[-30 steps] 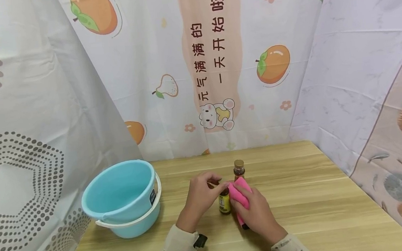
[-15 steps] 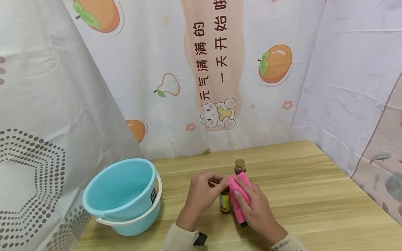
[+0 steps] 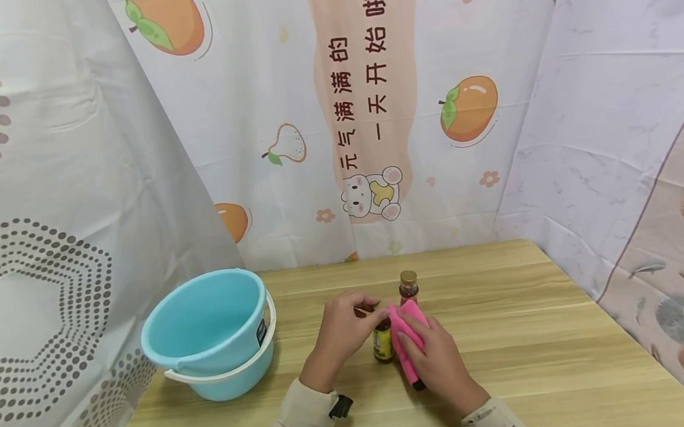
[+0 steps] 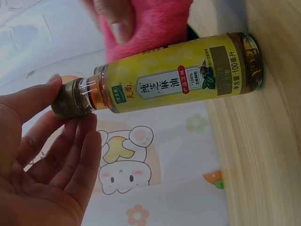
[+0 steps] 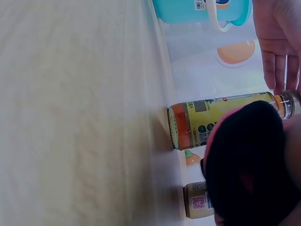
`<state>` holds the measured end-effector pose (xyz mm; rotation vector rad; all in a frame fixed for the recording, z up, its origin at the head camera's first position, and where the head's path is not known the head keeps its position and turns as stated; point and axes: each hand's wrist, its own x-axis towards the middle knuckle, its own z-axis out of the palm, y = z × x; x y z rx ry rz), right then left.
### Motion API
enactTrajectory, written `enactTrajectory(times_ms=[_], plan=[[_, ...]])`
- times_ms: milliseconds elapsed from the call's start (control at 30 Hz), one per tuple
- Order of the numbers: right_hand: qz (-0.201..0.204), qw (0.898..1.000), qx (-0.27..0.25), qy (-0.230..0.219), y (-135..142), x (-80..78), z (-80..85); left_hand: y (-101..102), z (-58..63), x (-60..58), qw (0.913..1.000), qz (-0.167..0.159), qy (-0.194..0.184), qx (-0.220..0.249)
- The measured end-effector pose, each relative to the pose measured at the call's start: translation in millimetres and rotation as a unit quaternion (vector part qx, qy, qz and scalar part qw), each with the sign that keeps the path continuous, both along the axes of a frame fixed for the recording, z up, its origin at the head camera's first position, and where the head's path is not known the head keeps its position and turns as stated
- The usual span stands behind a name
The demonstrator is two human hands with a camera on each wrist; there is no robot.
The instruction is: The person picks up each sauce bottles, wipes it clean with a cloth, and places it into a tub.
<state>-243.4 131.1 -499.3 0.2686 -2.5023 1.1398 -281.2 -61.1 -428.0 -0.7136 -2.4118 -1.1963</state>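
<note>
A small yellow-labelled sesame oil bottle (image 4: 164,77) stands upright on the table. My left hand (image 3: 341,327) pinches its brown cap (image 4: 67,100) between thumb and fingertips. In my right hand (image 3: 443,364) is a folded pink cloth (image 3: 409,357), which lies along the right side of the bottle. The cloth looks plush in the left wrist view, and its dark part (image 5: 244,150) fills much of the right wrist view. Just behind the cloth rises a second bottle (image 3: 409,285) with a gold-brown cap, its lower part hidden in the head view.
Two nested light blue buckets (image 3: 205,324) with a white handle (image 3: 234,371) stand at the table's left. Printed curtains (image 3: 292,197) hang behind and along both sides. The wooden table (image 3: 522,320) extends to the right of my hands.
The cloth in my right hand slid up along the bottle, then back down a little, showing more of the rear bottle again. My left hand stays on the cap.
</note>
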Motion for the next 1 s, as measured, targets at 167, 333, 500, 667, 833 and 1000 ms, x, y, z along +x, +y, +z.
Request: enactTrajectory(times_ms=[167,333,500,667,833,1000], plan=[[0.000,0.998,0.026,-0.060,1.6,-0.5,-2.1,0.2,0.6,0.1,1.0000,0.002,-0.002,-0.001],[0.006,0.996,0.041,-0.085,2.9,-1.2,-5.1,-0.4,0.4,0.8,1.0000,-0.002,-0.006,0.002],[0.008,0.995,0.054,-0.080,3.5,-1.7,-7.2,-1.0,0.3,0.3,0.9999,0.007,-0.012,-0.007],[0.006,0.995,0.057,-0.078,3.5,-0.7,-7.0,-1.3,-0.5,-0.7,0.9997,0.025,-0.004,-0.008],[0.004,0.995,0.057,-0.080,4.0,-0.7,-7.4,-0.4,-2.2,-2.1,0.9995,0.031,0.008,-0.004],[-0.003,0.997,0.045,-0.069,3.8,-1.7,-7.8,-0.4,-2.3,-1.7,0.9997,0.025,0.007,0.001]])
